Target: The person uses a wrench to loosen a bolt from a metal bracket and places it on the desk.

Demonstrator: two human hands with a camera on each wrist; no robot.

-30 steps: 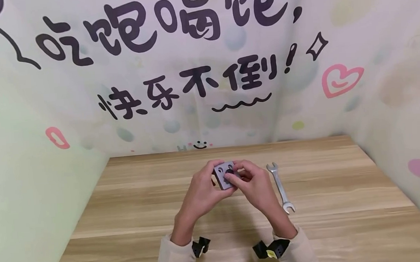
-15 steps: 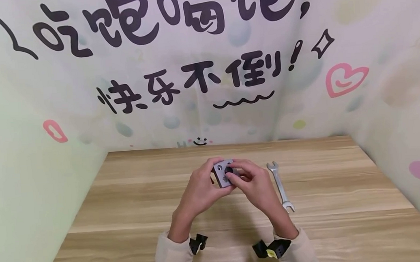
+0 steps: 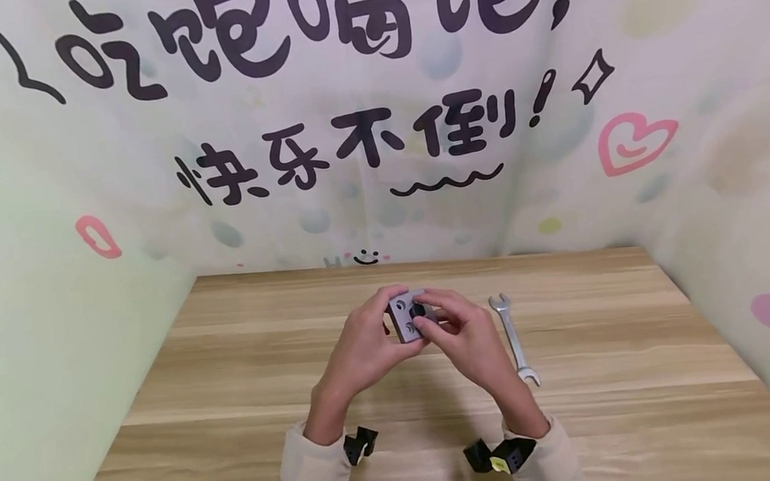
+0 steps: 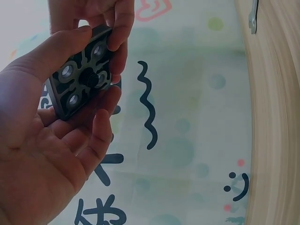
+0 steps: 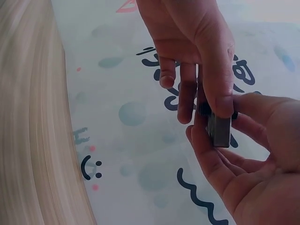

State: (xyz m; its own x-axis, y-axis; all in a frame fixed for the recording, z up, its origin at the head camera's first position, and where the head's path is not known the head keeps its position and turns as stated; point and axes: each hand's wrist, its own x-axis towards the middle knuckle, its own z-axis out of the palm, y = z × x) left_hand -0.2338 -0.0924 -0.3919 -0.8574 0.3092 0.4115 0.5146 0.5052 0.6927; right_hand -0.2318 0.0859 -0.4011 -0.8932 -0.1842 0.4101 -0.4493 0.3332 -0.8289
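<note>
A square grey plate with several holes is held up over the table. My left hand grips it by the edges, thumb on one side and fingers on the other. A black bolt sits at the plate's middle, its head between the thumb and fingers of my right hand. The left wrist view shows the plate's ribbed back, with the dark bolt end sticking out at the centre. From the right wrist, the plate appears edge-on, the right thumb overlapping it.
An open-ended wrench lies on the wooden table, just right of my right hand. Behind the table stands a printed wall cloth with dark lettering. Black cameras are strapped at both wrists.
The right thumb and fingers have shifted slightly round the bolt head, and more of it shows now. Plate, hands and table sit a little higher in the head view.
</note>
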